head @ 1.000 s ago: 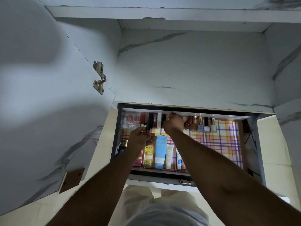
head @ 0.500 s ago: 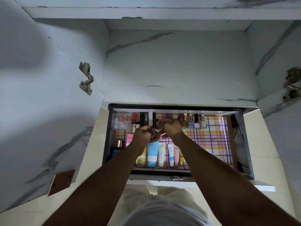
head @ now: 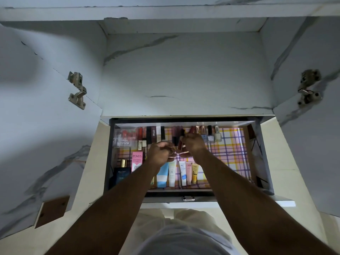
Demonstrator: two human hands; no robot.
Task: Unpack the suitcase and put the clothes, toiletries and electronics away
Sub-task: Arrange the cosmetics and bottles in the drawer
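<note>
Drawer [head: 265, 183]: pulled open below the marble-look cabinet; lined with plaid paper [head: 231, 155]
Near row: perfume bottle [head: 120, 173], pink POND'S box [head: 137, 161], tubes [head: 173, 173] lying side by side
Left hand [head: 159, 153]: curled, pinching something small; what, I cannot tell
Right hand [head: 193, 144]: closed on a slim dark lip product [head: 181, 139], possibly a gloss
Far row: lipsticks [head: 147, 137]; nail polish bottles [head: 210, 134]

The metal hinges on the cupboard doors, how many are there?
2. One hinge is on the left side above the open drawer, and the other hinge is on the right side. More may be out of view.
</note>
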